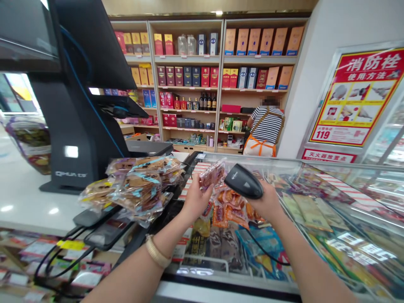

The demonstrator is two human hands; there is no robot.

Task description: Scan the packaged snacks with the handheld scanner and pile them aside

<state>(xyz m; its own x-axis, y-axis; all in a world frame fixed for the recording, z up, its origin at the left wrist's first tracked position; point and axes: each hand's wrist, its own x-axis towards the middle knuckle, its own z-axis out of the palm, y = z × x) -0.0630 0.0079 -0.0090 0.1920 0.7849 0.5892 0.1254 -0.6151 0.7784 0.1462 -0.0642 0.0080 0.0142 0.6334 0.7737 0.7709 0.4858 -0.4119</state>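
My left hand (196,198) is closed on a small clear-wrapped snack packet (212,173), brownish with some pale print. Close to its right, my right hand (267,202) grips a black handheld barcode scanner (244,182), whose head points left at the packet. A black cable (263,248) runs below the scanner over the freezer glass. Under both hands several orange-wrapped snack packets (229,206) lie in a heap. Left of my left hand, a pile of clear-bagged brown snacks (139,183) rests on the counter's edge.
A black checkout terminal (78,105) stands on the white counter (19,198) at left. The glass-topped freezer (341,219) holds ice-cream packs. Behind it, a person in a striped top (267,126) faces shelves (186,61) of boxed bottles. A red sign (358,97) hangs at right.
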